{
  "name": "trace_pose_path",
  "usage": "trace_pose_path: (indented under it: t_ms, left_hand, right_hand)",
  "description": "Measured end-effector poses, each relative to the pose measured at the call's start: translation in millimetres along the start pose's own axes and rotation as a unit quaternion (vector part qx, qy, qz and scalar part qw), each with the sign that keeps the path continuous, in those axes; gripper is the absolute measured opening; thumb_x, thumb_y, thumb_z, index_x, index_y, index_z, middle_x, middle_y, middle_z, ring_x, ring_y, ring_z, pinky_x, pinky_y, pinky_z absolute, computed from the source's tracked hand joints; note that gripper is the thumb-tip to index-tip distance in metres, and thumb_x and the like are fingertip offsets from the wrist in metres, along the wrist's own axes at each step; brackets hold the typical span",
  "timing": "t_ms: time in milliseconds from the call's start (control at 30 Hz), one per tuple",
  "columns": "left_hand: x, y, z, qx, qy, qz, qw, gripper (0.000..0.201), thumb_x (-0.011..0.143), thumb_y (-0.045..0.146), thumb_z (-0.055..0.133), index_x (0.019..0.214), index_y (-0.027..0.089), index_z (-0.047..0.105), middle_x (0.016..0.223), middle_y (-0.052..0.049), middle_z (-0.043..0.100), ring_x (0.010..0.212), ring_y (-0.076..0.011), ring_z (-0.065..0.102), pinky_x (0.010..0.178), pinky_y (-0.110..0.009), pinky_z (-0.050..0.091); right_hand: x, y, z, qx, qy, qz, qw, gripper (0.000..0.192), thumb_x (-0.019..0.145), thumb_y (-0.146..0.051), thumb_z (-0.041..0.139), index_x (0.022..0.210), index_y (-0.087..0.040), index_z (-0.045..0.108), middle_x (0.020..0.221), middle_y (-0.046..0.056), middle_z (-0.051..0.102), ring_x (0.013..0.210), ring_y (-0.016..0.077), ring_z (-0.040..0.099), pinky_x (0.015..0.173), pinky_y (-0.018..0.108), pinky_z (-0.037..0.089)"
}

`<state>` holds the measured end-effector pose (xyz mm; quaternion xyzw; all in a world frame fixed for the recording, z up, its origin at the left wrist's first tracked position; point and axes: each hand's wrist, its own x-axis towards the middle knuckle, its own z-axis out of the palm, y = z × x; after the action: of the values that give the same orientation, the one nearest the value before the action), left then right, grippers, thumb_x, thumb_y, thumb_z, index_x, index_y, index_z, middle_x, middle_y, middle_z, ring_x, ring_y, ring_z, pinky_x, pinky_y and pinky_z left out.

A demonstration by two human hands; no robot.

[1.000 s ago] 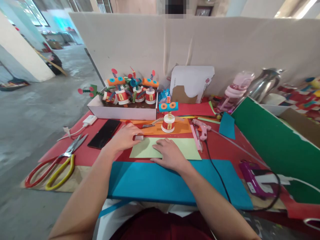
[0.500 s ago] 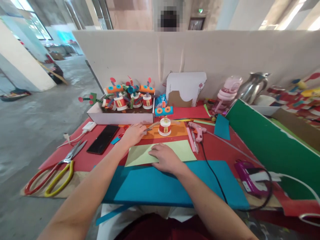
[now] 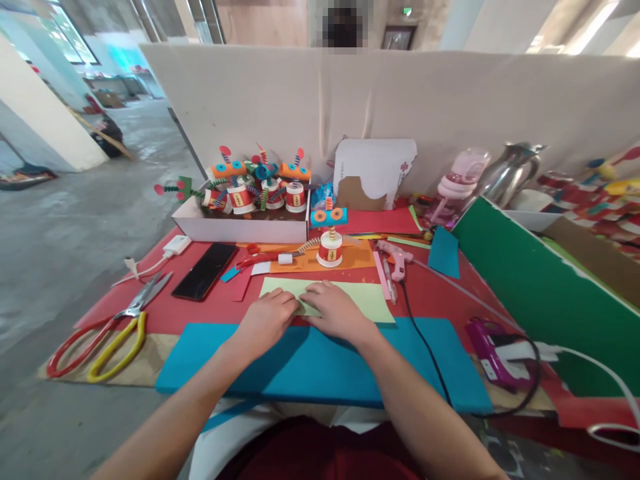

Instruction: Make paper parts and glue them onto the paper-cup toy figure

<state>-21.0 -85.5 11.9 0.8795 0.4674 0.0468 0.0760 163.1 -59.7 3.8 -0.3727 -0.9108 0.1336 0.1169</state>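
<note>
The left hand (image 3: 265, 321) has come back from the far side of the tabletop (image 3: 440, 293), where half a second ago it reached toward the orange paper (image 3: 350, 259), and now rests on the near left edge of the light green paper (image 3: 367, 299). The right hand (image 3: 336, 310) stays pressed flat on that sheet, as before. Both hands now bear on the one sheet, fingertips close together; it looks as if they are creasing or steadying its edge, though the fingers hide the spot. Neither hand closes a grip on anything: both lie open, palms down.

The green sheet lies just beyond the blue board (image 3: 320, 363), which sits nearest the person.

Counted: one green sheet, one blue board, one black phone (image 3: 205, 270), one pink glue gun (image 3: 397, 260) and one purple one (image 3: 493, 350), two pairs of scissors (image 3: 107, 330), one paper figure (image 3: 329, 233) standing alone, and about four more in the white box (image 3: 240, 227).
</note>
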Motion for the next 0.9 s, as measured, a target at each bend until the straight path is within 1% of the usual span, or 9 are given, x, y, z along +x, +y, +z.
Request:
trace_pose_path:
  t_ms: [100, 200, 300, 333, 400, 533, 667, 767, 900]
  left_hand:
    - [1.9, -14.6, 0.7, -0.041, -0.001, 0.01, 0.999, 0.025, 0.088, 0.016, 0.041, 0.095, 0.02, 0.065, 0.097, -0.008, 0.065, 0.098, -0.0217, 0.057, 0.085, -0.033, 0.045]
    - [11.5, -40.6, -9.4, -0.103, -0.03, 0.002, 0.994, 0.022, 0.085, 0.019, 0.045, 0.088, 0.02, 0.067, 0.094, -0.007, 0.068, 0.094, -0.0213, 0.059, 0.08, -0.031, 0.045]
    - [25.2, -65.7, -22.2, -0.168, -0.083, -0.042, 0.981, 0.02, 0.081, 0.03, 0.049, 0.073, 0.02, 0.065, 0.075, -0.002, 0.067, 0.073, -0.0173, 0.06, 0.066, -0.026, 0.043]
    - [29.0, -72.1, -24.9, -0.181, -0.092, -0.055, 0.978, 0.022, 0.08, 0.034, 0.051, 0.069, 0.02, 0.063, 0.069, 0.0, 0.065, 0.068, -0.0161, 0.058, 0.062, -0.024, 0.041]
    - [33.8, -81.1, -26.4, -0.187, -0.081, -0.076, 0.976, 0.028, 0.079, 0.041, 0.051, 0.063, 0.019, 0.058, 0.063, 0.001, 0.061, 0.062, -0.0149, 0.054, 0.057, -0.024, 0.037]
    - [33.5, -85.3, -18.5, -0.169, -0.036, -0.097, 0.98, 0.035, 0.082, 0.044, 0.046, 0.059, 0.019, 0.051, 0.06, 0.001, 0.056, 0.058, -0.014, 0.05, 0.055, -0.024, 0.034]
    - [31.5, -79.8, -12.9, -0.129, -0.037, -0.103, 0.986, 0.033, 0.082, 0.04, 0.046, 0.058, 0.019, 0.05, 0.057, 0.0, 0.055, 0.057, -0.0138, 0.05, 0.054, -0.024, 0.031]
    - [32.2, -75.1, -10.9, -0.086, -0.033, -0.114, 0.989, 0.028, 0.082, 0.037, 0.047, 0.062, 0.019, 0.054, 0.065, -0.002, 0.062, 0.062, -0.016, 0.055, 0.055, -0.025, 0.032]
    - [32.3, -73.6, -5.7, -0.03, 0.0, -0.128, 0.991, 0.022, 0.081, 0.036, 0.049, 0.073, 0.02, 0.06, 0.084, -0.007, 0.068, 0.075, -0.0205, 0.061, 0.058, -0.027, 0.036]
  right_hand:
    - [-1.0, 1.1, -9.4, 0.01, -0.027, -0.001, 1.0, 0.018, 0.089, -0.027, 0.055, 0.098, -0.016, 0.067, 0.099, 0.008, 0.065, 0.096, 0.0195, 0.055, 0.083, 0.029, 0.038]
    - [2.2, 4.9, -21.8, 0.012, -0.059, 0.056, 0.997, 0.023, 0.093, -0.026, 0.049, 0.091, -0.016, 0.07, 0.093, 0.007, 0.068, 0.089, 0.0173, 0.059, 0.073, 0.026, 0.038]
    - [7.8, 12.5, -33.7, 0.01, -0.084, 0.12, 0.989, 0.025, 0.092, -0.029, 0.05, 0.082, -0.017, 0.07, 0.085, 0.005, 0.07, 0.079, 0.0157, 0.059, 0.063, 0.024, 0.034]
    - [9.6, 15.0, -36.8, 0.009, -0.09, 0.131, 0.987, 0.026, 0.092, -0.03, 0.05, 0.08, -0.017, 0.07, 0.083, 0.004, 0.07, 0.077, 0.0152, 0.059, 0.061, 0.024, 0.032]
    - [13.0, 18.7, -41.0, 0.002, -0.099, 0.15, 0.984, 0.029, 0.092, -0.032, 0.049, 0.077, -0.018, 0.069, 0.08, 0.003, 0.069, 0.075, 0.0148, 0.059, 0.059, 0.024, 0.03]
    - [19.0, 18.4, -40.5, -0.037, -0.106, 0.198, 0.974, 0.026, 0.092, -0.032, 0.048, 0.081, -0.019, 0.066, 0.084, 0.004, 0.069, 0.078, 0.0166, 0.059, 0.056, 0.025, 0.028]
    - [24.2, 14.4, -33.8, -0.056, -0.09, 0.225, 0.969, 0.022, 0.092, -0.032, 0.047, 0.087, -0.02, 0.065, 0.093, 0.005, 0.07, 0.086, 0.0187, 0.061, 0.056, 0.025, 0.03]
    - [24.6, 14.9, -28.8, -0.057, -0.067, 0.237, 0.967, 0.021, 0.092, -0.035, 0.047, 0.093, -0.021, 0.063, 0.097, 0.005, 0.07, 0.091, 0.0201, 0.062, 0.058, 0.026, 0.033]
    - [21.5, 19.1, -23.3, -0.048, -0.042, 0.229, 0.971, 0.021, 0.093, -0.036, 0.047, 0.094, -0.02, 0.06, 0.1, 0.006, 0.069, 0.092, 0.02, 0.062, 0.061, 0.027, 0.036]
